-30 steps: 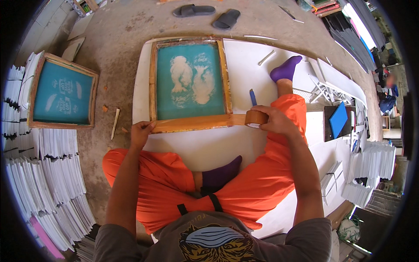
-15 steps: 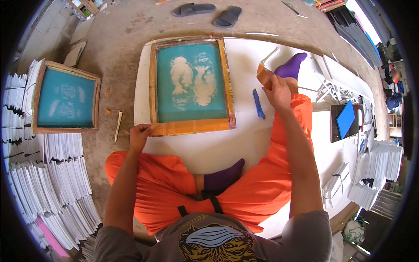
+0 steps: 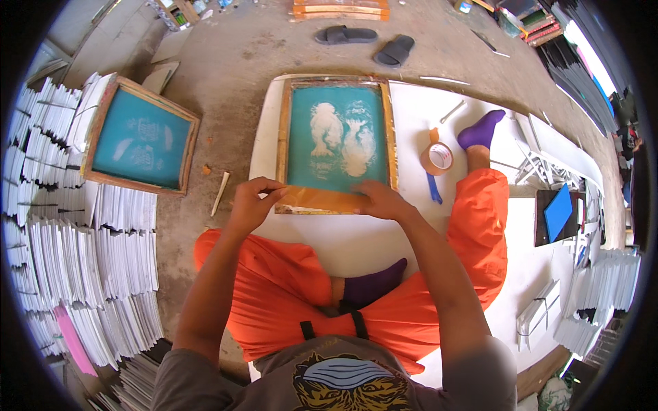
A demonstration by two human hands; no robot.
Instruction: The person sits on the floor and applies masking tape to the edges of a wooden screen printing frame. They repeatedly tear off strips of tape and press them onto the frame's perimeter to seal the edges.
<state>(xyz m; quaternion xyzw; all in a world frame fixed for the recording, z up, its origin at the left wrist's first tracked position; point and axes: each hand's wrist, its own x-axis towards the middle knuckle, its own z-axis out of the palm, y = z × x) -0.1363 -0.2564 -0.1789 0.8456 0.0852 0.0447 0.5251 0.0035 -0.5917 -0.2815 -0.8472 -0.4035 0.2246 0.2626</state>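
A silk-screen printing frame [image 3: 393, 140] lies on a white board [image 3: 356, 236] in front of me, its teal mesh [image 3: 337, 179] showing two pale figures. A strip of brown tape [image 3: 322, 198] stretches along the frame's near side. My left hand [image 3: 253, 203] pinches the strip's left end at the near left corner. At the near right corner, the fingers of my right hand [image 3: 385, 201] are closed on the strip's other end. Right of the frame sits a roll of brown tape [image 3: 428, 162] with a loose tail at its far side, partly over a blue handled tool [image 3: 434, 189].
Another teal screen frame [image 3: 193, 154] leans on white stacked sheets [image 3: 127, 253] at left. Beyond the board lie black sandals [image 3: 346, 35]. White offcuts [image 3: 538, 164], a blue panel [image 3: 558, 212] and bundled sheets [image 3: 538, 315] are at right. My crossed legs [image 3: 274, 274] border the near side.
My right hand has put the tape roll down by the blue tool and moved left to the frame's near right corner. My left hand stays at the near left corner. The view has shifted.
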